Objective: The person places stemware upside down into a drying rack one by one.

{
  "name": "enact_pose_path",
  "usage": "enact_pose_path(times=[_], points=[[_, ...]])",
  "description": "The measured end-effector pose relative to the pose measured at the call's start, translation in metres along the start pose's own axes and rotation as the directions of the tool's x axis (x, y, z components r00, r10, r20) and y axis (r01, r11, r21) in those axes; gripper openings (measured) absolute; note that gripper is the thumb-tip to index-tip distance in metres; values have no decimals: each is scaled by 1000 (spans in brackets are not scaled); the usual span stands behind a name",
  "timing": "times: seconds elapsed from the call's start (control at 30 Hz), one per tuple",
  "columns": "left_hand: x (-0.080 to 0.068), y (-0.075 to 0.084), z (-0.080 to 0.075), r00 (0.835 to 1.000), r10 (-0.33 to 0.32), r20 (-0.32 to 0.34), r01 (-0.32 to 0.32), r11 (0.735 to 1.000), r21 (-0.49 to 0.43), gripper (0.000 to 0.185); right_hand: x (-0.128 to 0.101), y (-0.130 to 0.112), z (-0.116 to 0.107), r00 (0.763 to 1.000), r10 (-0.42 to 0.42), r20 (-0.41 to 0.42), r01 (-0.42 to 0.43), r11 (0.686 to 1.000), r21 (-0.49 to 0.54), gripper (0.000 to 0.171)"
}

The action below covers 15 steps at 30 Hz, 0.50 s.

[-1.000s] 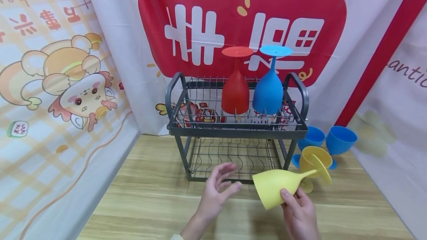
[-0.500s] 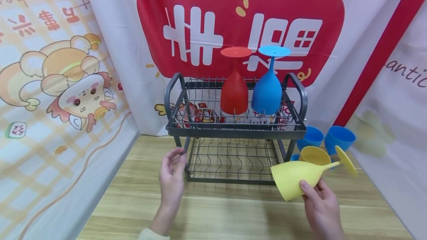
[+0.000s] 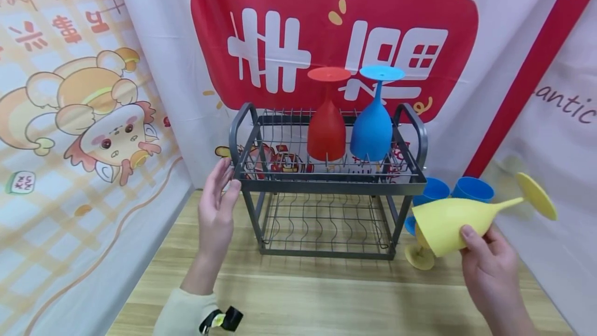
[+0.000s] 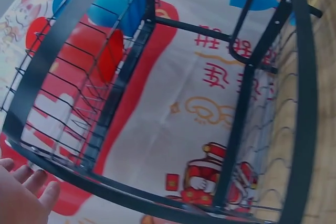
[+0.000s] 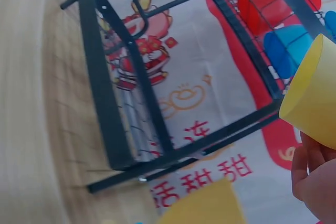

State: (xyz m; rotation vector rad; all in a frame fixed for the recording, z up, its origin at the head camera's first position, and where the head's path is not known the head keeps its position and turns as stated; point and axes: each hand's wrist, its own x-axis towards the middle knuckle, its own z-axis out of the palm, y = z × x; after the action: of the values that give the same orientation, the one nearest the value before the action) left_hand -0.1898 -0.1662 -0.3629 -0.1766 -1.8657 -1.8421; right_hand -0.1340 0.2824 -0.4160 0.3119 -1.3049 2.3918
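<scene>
My right hand [image 3: 492,263] grips a yellow plastic goblet [image 3: 454,219] by its bowl, thumb on the near side. The goblet lies tilted in the air right of the dark two-tier dish rack [image 3: 326,186], mouth to the left and foot up to the right. My left hand [image 3: 216,217] is beside the rack's upper left corner, fingers loosely bent and holding nothing; in the left wrist view its fingertips [image 4: 50,195] are close to the frame, and contact is unclear. On the top tier a red goblet [image 3: 326,134] and a blue goblet [image 3: 371,134] stand upside down.
Right of the rack, blue goblets [image 3: 473,189] stand upright on the wooden table [image 3: 298,299]. Another yellow goblet [image 3: 420,258] is there, mostly hidden behind the held one. The lower wire tier [image 3: 326,222] holds no goblets. Printed cloth [image 3: 163,56] hangs behind and at both sides.
My left hand has moved left and up, from in front of the lower tier to the rack's upper left corner. My right hand has carried the yellow goblet right and upward.
</scene>
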Motion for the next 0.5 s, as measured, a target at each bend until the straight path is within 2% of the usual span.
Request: enact_pose_path(times=[0.17,0.3,0.5], points=[[15,10,5,998,-38,50,37,999,25,68,18,-14,12,996,-84,-23,85,994,71,41],[23,10,8,998,-47,38,46,999,22,68,32,-26,22,993,-116,-23,117,991,60,38],[27,10,11,999,-43,22,43,999,-10,63,45,-44,28,994,-113,2,112,991,67,38]])
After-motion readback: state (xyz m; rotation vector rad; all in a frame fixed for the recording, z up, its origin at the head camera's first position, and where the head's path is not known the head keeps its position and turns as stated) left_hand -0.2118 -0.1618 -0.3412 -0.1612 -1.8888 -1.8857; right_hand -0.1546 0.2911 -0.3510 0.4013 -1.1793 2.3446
